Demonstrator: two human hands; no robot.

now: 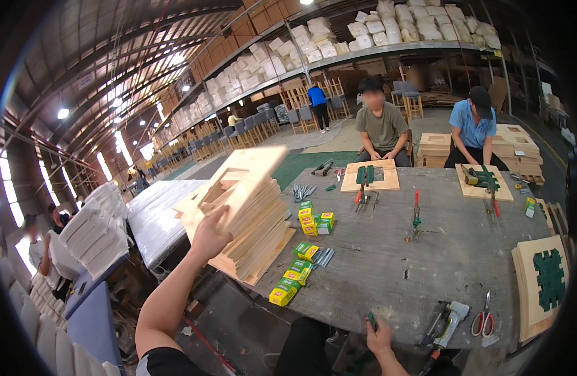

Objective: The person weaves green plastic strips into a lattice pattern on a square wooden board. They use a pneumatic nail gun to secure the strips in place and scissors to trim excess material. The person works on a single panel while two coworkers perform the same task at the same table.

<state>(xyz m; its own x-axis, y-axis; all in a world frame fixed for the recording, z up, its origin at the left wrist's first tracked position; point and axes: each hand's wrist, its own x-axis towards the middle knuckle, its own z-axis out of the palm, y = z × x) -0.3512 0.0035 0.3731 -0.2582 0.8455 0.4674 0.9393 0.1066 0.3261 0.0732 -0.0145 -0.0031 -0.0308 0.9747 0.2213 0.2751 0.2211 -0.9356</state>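
Note:
My left hand (214,235) grips the near edge of a pale wooden panel (256,164) with a rectangular cutout, lifted and tilted over a tall stack of similar panels (260,247). Low at the table's near edge, my right hand (380,340) is closed round a small dark green piece (372,321), perhaps a bit of webbing; most of it is hidden by the fingers. To the right of that hand lie a pneumatic staple gun (451,323) and red-handled scissors (483,324).
Green-yellow small boxes (296,271) and grey staple strips (325,257) lie beside the stack on the grey table (363,276). A red-handled tool (417,216) sits mid-table. Panels with woven green straps (550,279) are at right. Two people work on panels (384,180) across the table.

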